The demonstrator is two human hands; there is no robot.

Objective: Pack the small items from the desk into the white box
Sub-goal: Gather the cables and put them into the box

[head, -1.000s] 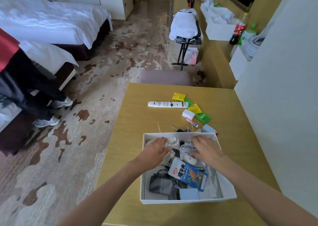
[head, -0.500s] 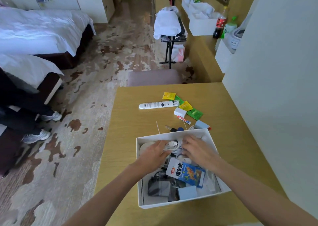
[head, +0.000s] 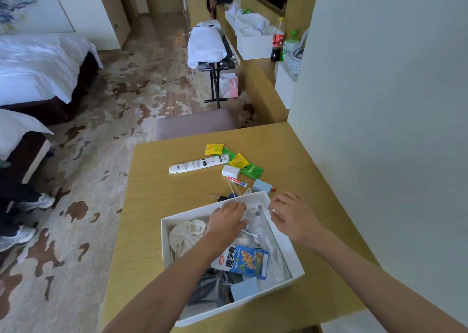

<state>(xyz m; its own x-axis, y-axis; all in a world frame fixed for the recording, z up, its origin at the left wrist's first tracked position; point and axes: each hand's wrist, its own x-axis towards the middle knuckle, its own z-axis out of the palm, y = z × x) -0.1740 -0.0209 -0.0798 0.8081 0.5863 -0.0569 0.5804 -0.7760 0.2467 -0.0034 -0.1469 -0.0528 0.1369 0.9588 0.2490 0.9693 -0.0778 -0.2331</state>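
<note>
The white box (head: 296, 254) stands on the wooden desk (head: 149, 195) near its front edge. Inside lie a cloth pouch (head: 186, 233), a blue snack packet (head: 240, 258), a dark pouch, a pale blue card and white cables (head: 252, 217). My left hand (head: 226, 222) reaches into the box's far end and holds the white cables. My right hand (head: 291, 216) hovers over the box's far right corner, fingers spread. Beyond the box lie a white remote (head: 198, 164), yellow and green sachets (head: 238, 160), a small white box (head: 230, 171), a small tube (head: 236, 182), a grey-blue item (head: 260, 186) and keys (head: 225, 197).
A white wall (head: 379, 130) borders the desk on the right. A padded stool (head: 195, 124) sits at the desk's far edge. Beds stand at the left, and a person's legs and shoes (head: 27, 203) are at the left edge. A luggage rack with white towels stands farther back.
My right hand has lifted out of the box to its far right corner and opened. My left hand moved toward the box's far end with the cables. The view shifted left.
</note>
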